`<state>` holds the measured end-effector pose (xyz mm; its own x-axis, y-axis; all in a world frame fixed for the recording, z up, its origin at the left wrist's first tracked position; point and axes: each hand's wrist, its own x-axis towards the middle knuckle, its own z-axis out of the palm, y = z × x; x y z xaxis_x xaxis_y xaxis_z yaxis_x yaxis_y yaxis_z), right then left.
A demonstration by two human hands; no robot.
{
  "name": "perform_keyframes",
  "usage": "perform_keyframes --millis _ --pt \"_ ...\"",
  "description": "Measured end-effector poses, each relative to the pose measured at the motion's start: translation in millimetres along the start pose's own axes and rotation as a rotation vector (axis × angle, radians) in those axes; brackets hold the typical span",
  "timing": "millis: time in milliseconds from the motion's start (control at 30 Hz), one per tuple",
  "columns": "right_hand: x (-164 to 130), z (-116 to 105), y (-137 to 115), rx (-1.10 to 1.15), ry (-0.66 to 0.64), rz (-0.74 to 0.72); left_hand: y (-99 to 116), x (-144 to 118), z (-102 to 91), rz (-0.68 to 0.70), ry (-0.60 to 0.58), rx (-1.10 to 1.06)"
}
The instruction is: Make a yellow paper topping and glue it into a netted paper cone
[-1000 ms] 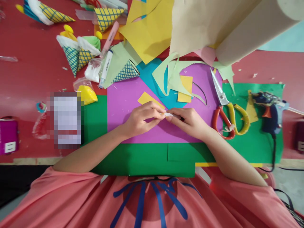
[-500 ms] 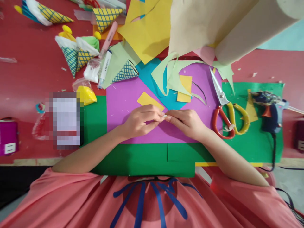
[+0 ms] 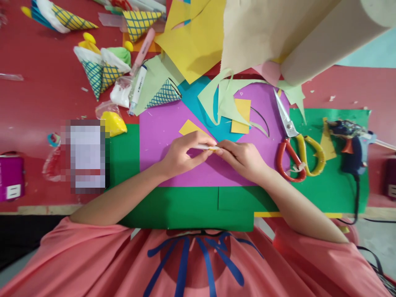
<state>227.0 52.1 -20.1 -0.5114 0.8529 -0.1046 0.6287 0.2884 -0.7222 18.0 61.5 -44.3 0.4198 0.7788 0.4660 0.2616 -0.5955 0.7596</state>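
Note:
Between my two hands is a thin, pale strip (image 3: 201,147) with a yellowish patch near its middle; its exact kind is hard to make out. My left hand (image 3: 185,153) pinches it between thumb and fingers. The fingertips of my right hand (image 3: 247,159) close on its other end, hiding that part. Both hands are just above a purple sheet (image 3: 173,177). Behind my left hand lies a small yellow paper piece (image 3: 188,127), partly covered. A cone of pale paper with a blue lattice pattern (image 3: 165,95) rests farther back.
On the right are scissors (image 3: 289,128) with red and yellow handles and a glue gun (image 3: 355,144). A phone (image 3: 87,154) lies left, near a bag of yellow clay (image 3: 114,123). Finished paper cones (image 3: 89,68) sit at back left; a large paper roll (image 3: 334,45) at back right.
My left fingers have opened out and shifted slightly up, so more of the pale strip shows between the hands. My right hand has hardly moved.

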Motion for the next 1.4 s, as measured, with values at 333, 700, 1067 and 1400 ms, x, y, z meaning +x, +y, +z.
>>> perform_keyframes --millis 333,700,1067,1400 --pt "-5 -11 12 0.039 0.375 0.036 -5 -4 0.3 -0.238 0.067 -0.203" --pt "0 -17 15 -0.189 0.557 -0.182 -2 -4 2.9 -0.064 0.083 -0.083" --pt "-1 17 2 0.464 0.281 -0.048 0 -3 -0.2 -0.087 0.025 -0.189" --pt "-1 21 6 0.366 0.350 -0.242 -7 1 -0.1 -0.366 0.020 -0.519"
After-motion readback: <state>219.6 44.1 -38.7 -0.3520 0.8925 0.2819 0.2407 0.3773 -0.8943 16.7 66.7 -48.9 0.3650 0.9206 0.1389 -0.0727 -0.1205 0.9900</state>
